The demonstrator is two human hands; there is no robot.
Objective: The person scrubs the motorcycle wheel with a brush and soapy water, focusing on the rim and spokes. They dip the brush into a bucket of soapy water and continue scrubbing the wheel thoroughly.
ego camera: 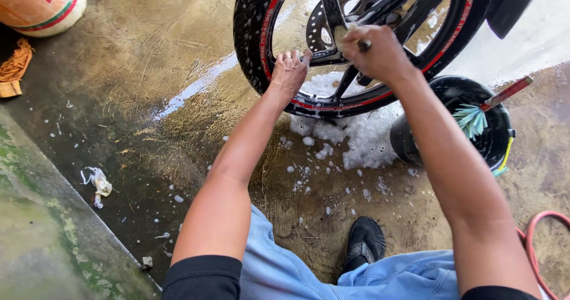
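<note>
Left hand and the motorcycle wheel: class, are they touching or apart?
Touching. The head view shows the left hand with fingers resting on the soapy wheel at its red-striped rim.

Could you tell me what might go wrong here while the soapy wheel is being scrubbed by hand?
The right hand works among the spokes beside the brake disc; fingers could get pinched if the wheel turns. The left hand steadies a slick, soapy rim and may slip. Foam and water cover the concrete floor near the shoe, so footing looks slippery.
</note>
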